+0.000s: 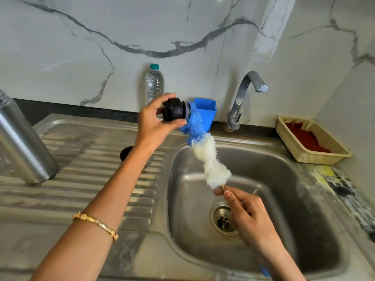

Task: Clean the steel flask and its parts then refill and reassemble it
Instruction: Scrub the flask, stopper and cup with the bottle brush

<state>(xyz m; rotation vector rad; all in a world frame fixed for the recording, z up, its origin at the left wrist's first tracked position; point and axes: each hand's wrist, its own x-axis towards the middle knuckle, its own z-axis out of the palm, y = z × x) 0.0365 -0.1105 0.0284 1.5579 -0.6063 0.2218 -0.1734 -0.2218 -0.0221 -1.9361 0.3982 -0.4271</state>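
Item: our left hand (154, 122) gripped the black flask lid (175, 111), fingers and thumb curled round its rim, held above the far left corner of the sink (284, 169). Our right hand (246, 211) pinched the thin handle of the bottle brush (205, 151); its blue bristle end pressed against the lid, white bristles trailing down over the basin. The steel flask (22, 142) stood tilted in view on the ribbed drainboard (91, 179), well apart to the left. Behind: plastic water bottle (154, 84), blue holder (207, 112), tap (243, 98). A cream basket (312, 142) sat on the surface at right.
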